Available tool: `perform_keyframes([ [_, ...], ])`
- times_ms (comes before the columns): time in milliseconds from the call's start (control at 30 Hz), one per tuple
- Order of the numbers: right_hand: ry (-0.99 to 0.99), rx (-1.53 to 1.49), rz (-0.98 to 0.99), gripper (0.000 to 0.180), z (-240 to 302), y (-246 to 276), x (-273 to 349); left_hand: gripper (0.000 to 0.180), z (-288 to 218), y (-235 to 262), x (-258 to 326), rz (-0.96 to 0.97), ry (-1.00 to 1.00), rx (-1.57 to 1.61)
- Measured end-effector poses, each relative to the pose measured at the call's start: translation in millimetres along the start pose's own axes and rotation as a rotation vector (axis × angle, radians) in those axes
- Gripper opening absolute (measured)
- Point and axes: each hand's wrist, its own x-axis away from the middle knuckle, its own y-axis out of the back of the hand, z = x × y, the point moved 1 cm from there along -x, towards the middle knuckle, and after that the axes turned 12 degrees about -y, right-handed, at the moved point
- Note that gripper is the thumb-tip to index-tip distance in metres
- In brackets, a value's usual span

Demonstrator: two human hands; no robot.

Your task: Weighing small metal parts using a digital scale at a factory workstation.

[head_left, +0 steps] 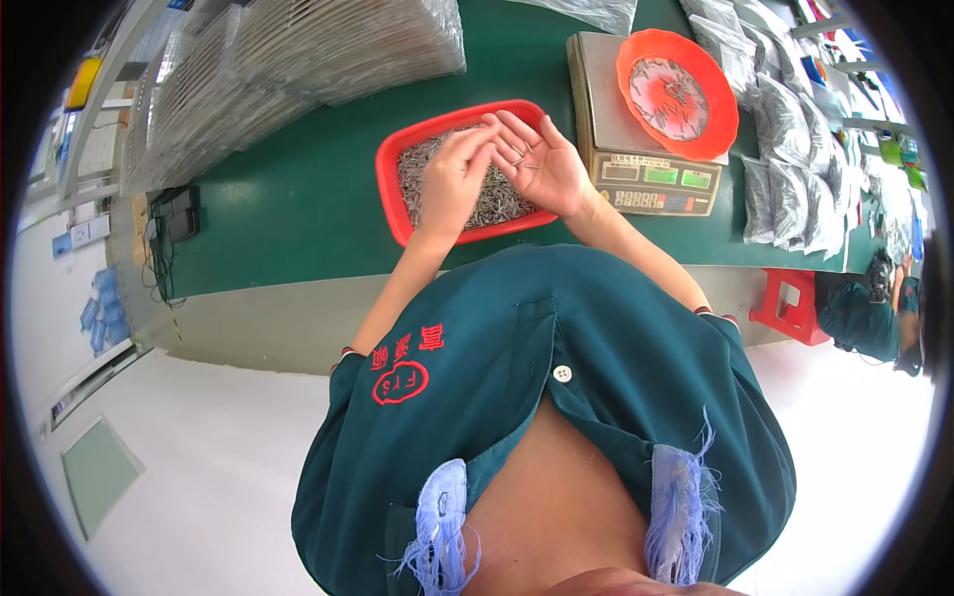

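Observation:
A red plastic tub (390,199) on the table is filled with many small grey metal pins (497,204). Over it both hands meet. My right hand (556,179) is cupped palm up, holding a few thin metal pins on the palm and fingers. Against its fingers rests my left hand (452,184), back upward, its fingers closed together; what they pinch, if anything, is hidden. To the right, an orange-red scalloped bowl (722,129) holds loose pins on the pan of a digital scale (651,189).
Stacked clear plastic packs (328,50) stand at the back left of the green table (288,238). Filled clear bags (790,189) are piled right of the scale. A black device with cables (179,214) lies at the left edge. A red stool (785,308) and another person (865,318) are at far right.

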Motion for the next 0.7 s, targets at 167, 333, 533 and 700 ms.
perform_keyframes([
  [167, 0.067, 0.017, 0.02, 0.06, 9, -2, 9, 0.017, 61, 4, 23, 0.203, 0.231, -0.256],
  [333, 0.063, -0.04, 0.139, 0.062, 16, -2, 14, 0.016, 90, -20, 71, 0.606, 0.129, -0.515],
  [533, 0.106, -0.018, 0.071, 0.063, 20, 1, 17, 0.013, 78, -16, 61, 0.513, 0.1, -0.536],
  [700, 0.085, -0.013, 0.079, 0.06, 19, 4, 15, 0.015, 61, -6, 38, 0.405, 0.11, -0.5],
])
